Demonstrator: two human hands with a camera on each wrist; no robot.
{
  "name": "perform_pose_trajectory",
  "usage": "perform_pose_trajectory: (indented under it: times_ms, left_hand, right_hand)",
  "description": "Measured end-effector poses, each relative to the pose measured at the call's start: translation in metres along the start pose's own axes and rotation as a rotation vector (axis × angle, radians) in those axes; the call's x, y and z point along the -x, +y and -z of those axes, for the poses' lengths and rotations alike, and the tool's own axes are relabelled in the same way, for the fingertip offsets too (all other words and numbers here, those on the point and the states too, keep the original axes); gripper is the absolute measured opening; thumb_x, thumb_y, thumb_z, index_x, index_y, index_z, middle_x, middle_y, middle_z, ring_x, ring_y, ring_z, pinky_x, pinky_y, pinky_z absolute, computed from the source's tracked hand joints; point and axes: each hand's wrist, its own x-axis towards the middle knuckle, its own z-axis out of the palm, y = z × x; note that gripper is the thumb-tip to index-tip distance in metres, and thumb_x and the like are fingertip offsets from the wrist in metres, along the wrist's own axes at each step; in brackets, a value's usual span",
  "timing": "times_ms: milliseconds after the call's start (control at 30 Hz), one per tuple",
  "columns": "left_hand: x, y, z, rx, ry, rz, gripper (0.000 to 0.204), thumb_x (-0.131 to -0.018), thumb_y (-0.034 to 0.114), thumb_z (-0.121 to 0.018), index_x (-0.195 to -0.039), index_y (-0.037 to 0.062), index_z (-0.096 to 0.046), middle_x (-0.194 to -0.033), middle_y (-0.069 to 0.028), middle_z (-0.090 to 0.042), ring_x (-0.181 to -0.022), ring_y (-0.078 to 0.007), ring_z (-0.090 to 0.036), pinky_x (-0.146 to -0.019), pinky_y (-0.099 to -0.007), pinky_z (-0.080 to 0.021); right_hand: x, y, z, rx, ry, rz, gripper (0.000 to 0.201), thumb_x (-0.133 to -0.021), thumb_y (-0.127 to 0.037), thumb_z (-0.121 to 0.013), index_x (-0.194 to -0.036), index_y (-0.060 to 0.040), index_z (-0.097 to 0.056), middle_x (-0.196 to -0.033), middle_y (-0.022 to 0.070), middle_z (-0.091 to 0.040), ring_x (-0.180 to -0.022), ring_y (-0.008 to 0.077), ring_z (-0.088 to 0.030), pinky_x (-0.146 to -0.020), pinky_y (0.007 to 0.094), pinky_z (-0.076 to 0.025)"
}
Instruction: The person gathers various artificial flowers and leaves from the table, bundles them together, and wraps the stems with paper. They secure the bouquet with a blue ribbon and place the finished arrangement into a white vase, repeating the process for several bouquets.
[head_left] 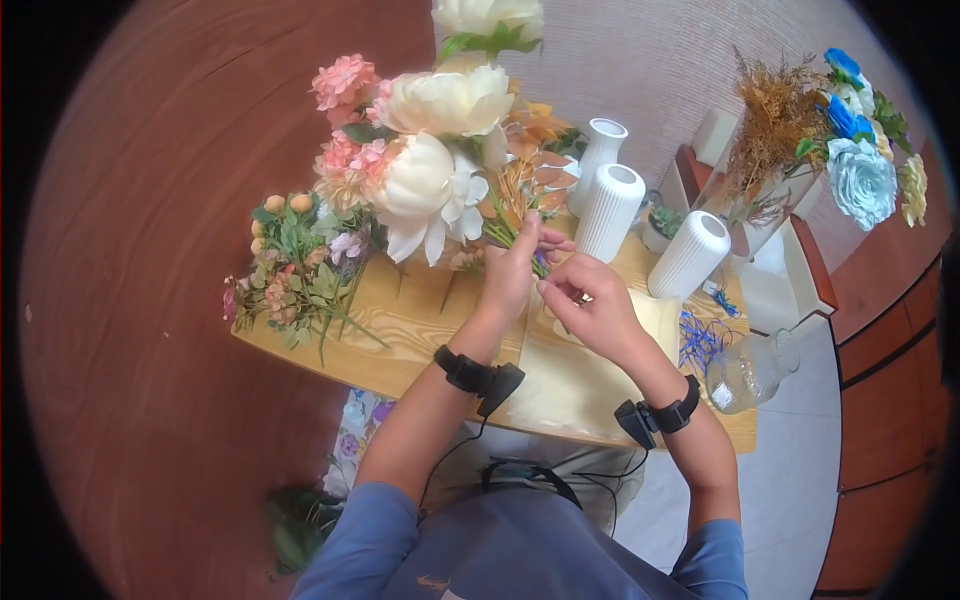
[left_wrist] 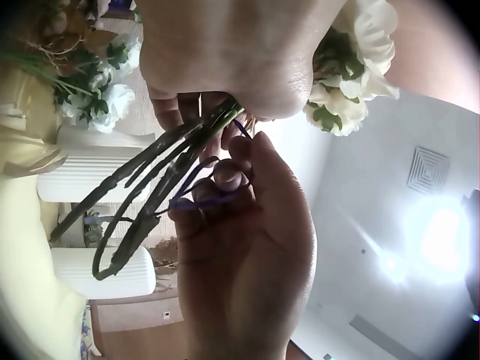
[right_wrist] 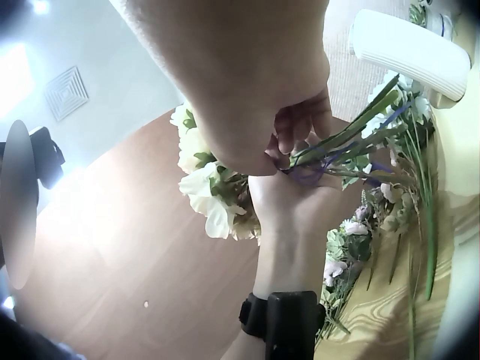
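My left hand (head_left: 512, 275) grips a bouquet by its green stems (left_wrist: 161, 169) over the table, thumb pointing up along them. Large cream peonies (head_left: 425, 185), pink blossoms (head_left: 345, 82) and orange-brown leaves (head_left: 540, 172) fan out above that hand. Close beside it, my right hand (head_left: 598, 310) pinches a thin purple-blue ribbon (left_wrist: 204, 201) with curled fingers. The ribbon loops near the stems just below the left hand. In the right wrist view the stem ends (right_wrist: 367, 124) stick out past both hands, and the right hand's fingertips are partly hidden.
Three white vases (head_left: 610, 205) stand at the table's back right, near a small potted succulent (head_left: 662, 222). Tangled blue ribbon (head_left: 706, 340) and a glass vase (head_left: 745, 372) lie at the right. More flowers (head_left: 290, 265) cover the left end. Cream paper (head_left: 570, 390) lies in front.
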Motion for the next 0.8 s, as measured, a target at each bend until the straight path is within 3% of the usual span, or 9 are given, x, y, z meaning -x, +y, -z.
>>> perform_pose_trajectory:
  times_ms: [167, 267, 433, 567, 667, 733, 767, 800]
  left_hand:
    - [-0.002, -0.007, 0.003, -0.094, 0.038, -0.057, 0.047, -0.099, 0.038, -0.046, -0.081, -0.0025, -0.06, -0.074, -0.0122, -0.065, -0.071, -0.021, -0.068, -0.062, -0.0285, -0.048]
    - [-0.001, -0.004, 0.003, -0.1, 0.029, -0.079, 0.051, -0.099, 0.041, -0.044, -0.078, -0.0015, -0.06, -0.074, -0.0126, -0.066, -0.069, -0.0193, -0.067, -0.059, -0.0266, -0.046]
    - [-0.003, 0.008, 0.004, -0.185, 0.002, 0.068, 0.058, -0.099, 0.049, -0.038, -0.078, -0.0008, -0.06, -0.076, -0.0157, -0.068, -0.071, -0.0169, -0.067, -0.056, -0.0244, -0.043]
    - [-0.006, 0.019, -0.004, -0.054, -0.002, 0.038, 0.059, -0.099, 0.049, -0.037, -0.078, -0.0008, -0.06, -0.077, -0.0167, -0.068, -0.073, -0.0181, -0.067, -0.06, -0.0254, -0.045]
    - [-0.009, 0.026, -0.004, 0.132, -0.047, 0.081, 0.06, -0.099, 0.05, -0.037, -0.078, -0.001, -0.06, -0.078, -0.0183, -0.067, -0.075, -0.0204, -0.066, -0.067, -0.0274, -0.048]
    - [-0.01, 0.03, -0.001, 0.28, -0.079, 0.169, 0.059, -0.099, 0.05, -0.037, -0.079, -0.0008, -0.061, -0.079, -0.0197, -0.067, -0.078, -0.023, -0.066, -0.073, -0.0304, -0.05]
    - [-0.009, 0.031, 0.001, 0.28, -0.078, 0.167, 0.059, -0.099, 0.05, -0.037, -0.079, -0.0008, -0.061, -0.079, -0.0197, -0.067, -0.078, -0.023, -0.066, -0.073, -0.0304, -0.05]
    - [-0.009, 0.033, 0.002, 0.312, -0.096, 0.202, 0.059, -0.099, 0.049, -0.037, -0.078, -0.0006, -0.061, -0.08, -0.0203, -0.067, -0.078, -0.0235, -0.066, -0.074, -0.0311, -0.05]
  right_hand:
    - [0.003, -0.009, 0.0, 0.18, -0.025, 0.165, 0.009, -0.079, -0.01, -0.066, -0.08, -0.0014, -0.064, -0.073, 0.0116, -0.059, -0.064, 0.0274, -0.059, -0.058, 0.0365, -0.047]
    - [0.008, -0.02, -0.001, 0.219, -0.133, 0.056, 0.01, -0.081, -0.013, -0.064, -0.082, -0.0032, -0.063, -0.074, 0.0107, -0.061, -0.066, 0.0288, -0.061, -0.058, 0.0382, -0.048]
    - [0.015, -0.021, -0.007, 0.249, -0.316, -0.039, 0.016, -0.088, -0.019, -0.058, -0.084, -0.0033, -0.061, -0.072, 0.0151, -0.061, -0.068, 0.0337, -0.061, -0.06, 0.0426, -0.049]
    - [0.025, -0.012, -0.019, 0.21, -0.268, -0.075, 0.018, -0.09, -0.019, -0.055, -0.084, -0.0031, -0.06, -0.07, 0.0173, -0.06, -0.065, 0.0357, -0.06, -0.061, 0.0426, -0.049]
    - [0.034, 0.005, -0.031, 0.047, -0.206, -0.118, 0.021, -0.092, -0.022, -0.054, -0.085, -0.003, -0.059, -0.068, 0.0159, -0.059, -0.061, 0.0332, -0.059, -0.06, 0.0401, -0.049]
    - [0.038, 0.015, -0.032, -0.177, -0.296, -0.355, 0.029, -0.097, -0.029, -0.05, -0.094, -0.0029, -0.062, -0.064, 0.0044, -0.055, -0.055, 0.0134, -0.056, -0.053, 0.0284, -0.045]
    - [0.038, 0.018, -0.03, -0.176, -0.297, -0.353, 0.029, -0.097, -0.029, -0.05, -0.094, -0.0029, -0.062, -0.064, 0.0044, -0.055, -0.055, 0.0134, -0.056, -0.053, 0.0284, -0.045]
    - [0.036, 0.022, -0.027, -0.284, -0.283, -0.519, 0.031, -0.098, -0.032, -0.048, -0.095, -0.0042, -0.062, -0.064, 0.0018, -0.054, -0.054, 0.0105, -0.054, -0.052, 0.026, -0.044]
